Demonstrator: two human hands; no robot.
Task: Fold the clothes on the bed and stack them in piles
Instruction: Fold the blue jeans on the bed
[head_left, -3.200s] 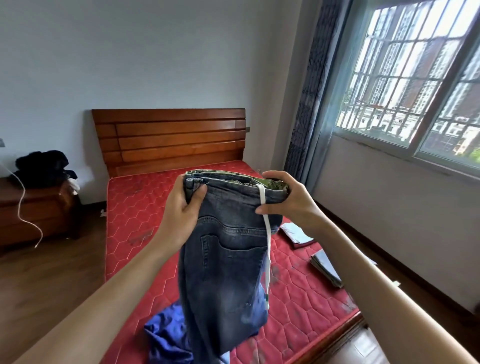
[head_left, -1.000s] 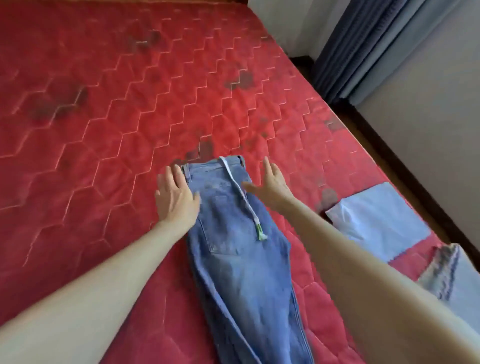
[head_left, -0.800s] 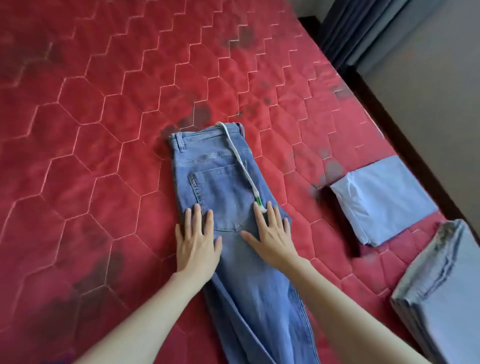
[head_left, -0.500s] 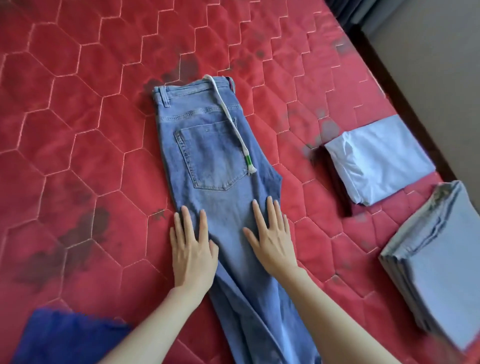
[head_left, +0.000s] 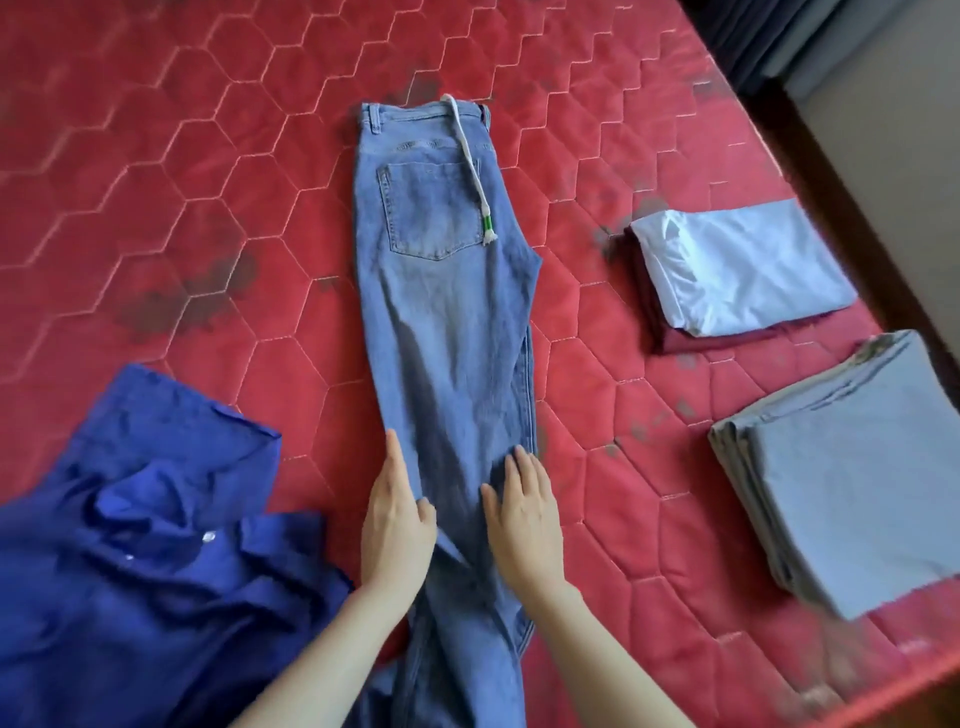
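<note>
Both hands are lying flat with straight fingers on the jeans (head_left: 447, 322), the left hand (head_left: 397, 525) and right hand (head_left: 524, 525) having slid down from the hip pocket to the legs. Jeans are stretching ahead of them; a shirt (head_left: 140, 545) is now showing left.

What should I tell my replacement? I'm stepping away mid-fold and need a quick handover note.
Left hand: open, flat on the jeans' left edge.
Right hand: open, pressing the legs flat.
Jeans: halved lengthwise on the mattress, waistband far, cord across the pocket.
Done: two folded piles at right, the light-blue pile and the grey pile.
Left: fold the jeans crosswise and stack them; then fold the crumpled blue shirt at left.
</note>
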